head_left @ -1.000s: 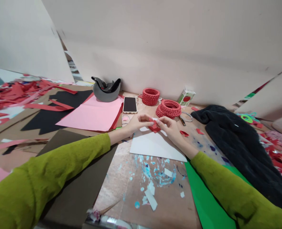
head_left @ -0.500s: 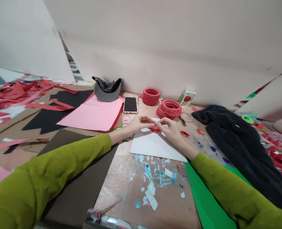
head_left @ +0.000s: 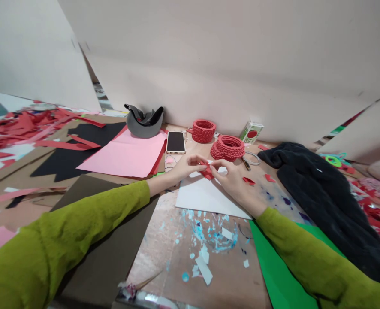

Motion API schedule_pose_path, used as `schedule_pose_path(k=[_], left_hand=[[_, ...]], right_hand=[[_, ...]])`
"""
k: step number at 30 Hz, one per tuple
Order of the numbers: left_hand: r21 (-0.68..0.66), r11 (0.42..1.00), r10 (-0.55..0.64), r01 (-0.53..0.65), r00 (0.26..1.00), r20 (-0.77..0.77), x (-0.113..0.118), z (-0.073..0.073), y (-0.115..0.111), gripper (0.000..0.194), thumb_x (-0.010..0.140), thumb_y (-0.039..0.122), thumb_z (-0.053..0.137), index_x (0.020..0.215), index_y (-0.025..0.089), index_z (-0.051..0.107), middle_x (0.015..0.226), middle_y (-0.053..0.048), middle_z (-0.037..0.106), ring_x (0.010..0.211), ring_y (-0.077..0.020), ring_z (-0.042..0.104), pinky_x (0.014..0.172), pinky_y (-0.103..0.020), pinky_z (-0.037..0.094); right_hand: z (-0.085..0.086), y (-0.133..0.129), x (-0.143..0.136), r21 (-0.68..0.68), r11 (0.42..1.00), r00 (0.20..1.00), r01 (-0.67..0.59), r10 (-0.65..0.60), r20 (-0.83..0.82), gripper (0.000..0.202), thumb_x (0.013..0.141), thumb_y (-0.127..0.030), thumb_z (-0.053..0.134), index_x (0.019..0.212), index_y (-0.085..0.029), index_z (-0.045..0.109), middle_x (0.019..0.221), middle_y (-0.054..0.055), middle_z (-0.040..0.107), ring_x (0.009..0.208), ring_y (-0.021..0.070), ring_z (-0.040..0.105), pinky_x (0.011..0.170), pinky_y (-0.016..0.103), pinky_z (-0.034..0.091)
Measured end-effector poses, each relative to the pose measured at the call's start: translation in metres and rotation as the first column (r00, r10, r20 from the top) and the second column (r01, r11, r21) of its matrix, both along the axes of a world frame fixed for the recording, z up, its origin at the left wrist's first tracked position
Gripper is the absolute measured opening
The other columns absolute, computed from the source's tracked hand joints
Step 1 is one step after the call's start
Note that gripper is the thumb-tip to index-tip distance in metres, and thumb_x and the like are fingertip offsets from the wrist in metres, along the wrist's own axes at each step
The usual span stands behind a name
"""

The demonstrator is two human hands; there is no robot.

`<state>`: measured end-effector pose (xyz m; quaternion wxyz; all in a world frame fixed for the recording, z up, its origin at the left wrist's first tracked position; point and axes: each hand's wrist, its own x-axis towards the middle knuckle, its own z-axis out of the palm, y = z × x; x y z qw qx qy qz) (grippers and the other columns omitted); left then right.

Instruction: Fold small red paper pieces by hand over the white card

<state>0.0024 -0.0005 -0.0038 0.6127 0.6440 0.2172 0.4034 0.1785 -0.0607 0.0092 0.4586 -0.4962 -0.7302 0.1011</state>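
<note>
Pinching the red paper [head_left: 207,173], left hand [head_left: 187,167] and right hand [head_left: 231,178] have barely moved; it seems retilted, still being worked

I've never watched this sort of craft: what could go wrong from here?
The small red piece pinched between the left hand and right hand might slip or crumple. The nearer red coil, just beyond the right hand, could get knocked. Loose red scraps beside the right hand might be brushed away.
</note>
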Motion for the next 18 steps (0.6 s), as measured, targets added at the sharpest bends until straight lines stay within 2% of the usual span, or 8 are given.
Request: schedule_pose_path(k=[5, 11, 16, 18], left_hand=[[-0.011, 0.999, -0.037, 0.038, 0.999, 0.031, -0.0014, -0.003, 0.0027, 0.025, 0.073, 0.024, 0.072, 0.093, 0.01, 0.066, 0.086, -0.008, 0.07, 0.08, -0.0172, 0.067, 0.081, -0.034, 0.052], [-0.034, 0.998, 0.054, -0.054, 0.998, -0.018, -0.0059, 0.0002, 0.0024, 0.027, 0.071, 0.026, 0.074, 0.093, 0.012, 0.07, 0.092, -0.009, 0.071, 0.083, -0.0168, 0.067, 0.081, -0.029, 0.049], [-0.048, 0.995, -0.089, 0.088, 0.996, -0.022, -0.0067, 0.0058, -0.0023, 0.033, 0.076, 0.03, 0.07, 0.102, 0.009, 0.069, 0.09, -0.013, 0.073, 0.082, -0.0195, 0.068, 0.083, -0.033, 0.05], [-0.049, 0.996, -0.081, 0.079, 0.996, -0.035, -0.0073, 0.0056, -0.0017, 0.034, 0.077, 0.031, 0.07, 0.102, 0.009, 0.069, 0.09, -0.014, 0.073, 0.082, -0.0195, 0.069, 0.082, -0.033, 0.05]], right_hand=[[0.0052, -0.0072, -0.0046, 0.097, 0.995, 0.994, -0.025, 0.015, 0.104, 0.006, 0.081, -0.017, 0.061, 0.084, -0.019, 0.065, 0.082, 0.004, 0.068, 0.079, 0.0195, 0.062, 0.076, 0.034, 0.046], [0.0, -0.0055, -0.0044, 0.189, 0.982, 0.985, -0.011, -0.022, 0.173, 0.016, 0.08, -0.013, 0.059, 0.094, -0.021, 0.064, 0.097, 0.007, 0.065, 0.094, 0.0225, 0.06, 0.082, 0.036, 0.044], [-0.0029, -0.0033, -0.001, 0.204, 0.979, 0.987, -0.022, -0.012, 0.161, 0.011, 0.082, -0.013, 0.059, 0.088, -0.022, 0.062, 0.09, 0.004, 0.066, 0.087, 0.0208, 0.061, 0.081, 0.036, 0.043], [-0.0042, -0.0022, 0.0003, 0.215, 0.976, 0.989, -0.018, -0.013, 0.145, 0.011, 0.082, -0.011, 0.058, 0.084, -0.022, 0.061, 0.087, 0.003, 0.066, 0.085, 0.0203, 0.06, 0.082, 0.037, 0.042]])
